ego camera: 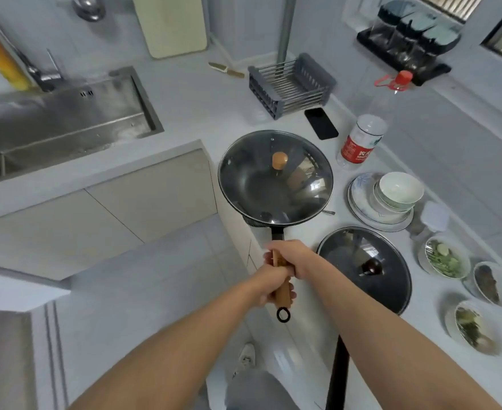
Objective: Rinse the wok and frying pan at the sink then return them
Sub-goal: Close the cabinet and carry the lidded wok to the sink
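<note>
Both hands — left hand (269, 287), right hand (292, 257) — wrapped round the handle of the lidded wok (275, 179) over the pale tiled counter (190, 93), steel sink (66, 119) far left.

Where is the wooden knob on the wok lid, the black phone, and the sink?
wooden knob (280, 160), head view, on its round top.
black phone (321, 123), head view, middle of its dark screen.
sink (66, 113), head view, on its steel inner wall.
</note>
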